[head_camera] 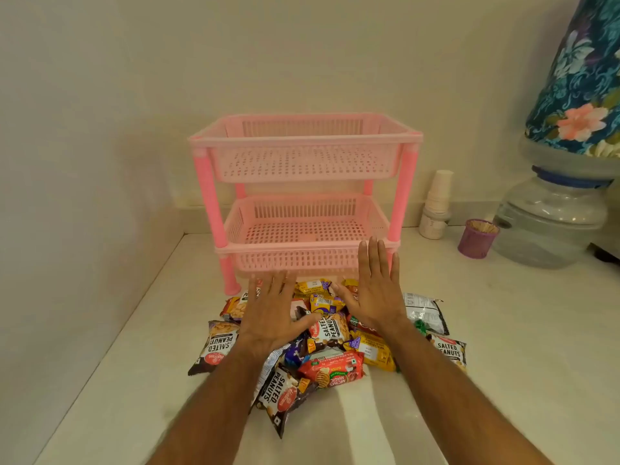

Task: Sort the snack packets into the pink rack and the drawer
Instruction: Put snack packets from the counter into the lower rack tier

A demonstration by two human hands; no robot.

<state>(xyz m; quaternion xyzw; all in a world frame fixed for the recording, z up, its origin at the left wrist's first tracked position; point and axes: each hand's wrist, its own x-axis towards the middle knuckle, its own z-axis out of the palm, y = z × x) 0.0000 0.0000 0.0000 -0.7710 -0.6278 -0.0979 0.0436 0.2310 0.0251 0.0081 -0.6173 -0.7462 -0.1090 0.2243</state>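
A pink two-tier rack (303, 196) stands on the white counter against the wall; both of its perforated baskets hold nothing. In front of it lies a heap of snack packets (330, 344): several black salted-peanut packets (280, 396), a red biscuit packet (332, 370), yellow ones and a silver one (425, 312). My left hand (271, 315) hovers flat, palm down, over the left of the heap. My right hand (377, 290) is stretched flat over the right of the heap, fingertips up near the lower basket's front rim. Neither hand holds anything. No drawer is in view.
To the right of the rack stand a stack of paper cups (436, 204), a purple cup of toothpicks (478, 238) and a water dispenser jar (553, 213) with a floral cover. Walls close the left and back sides.
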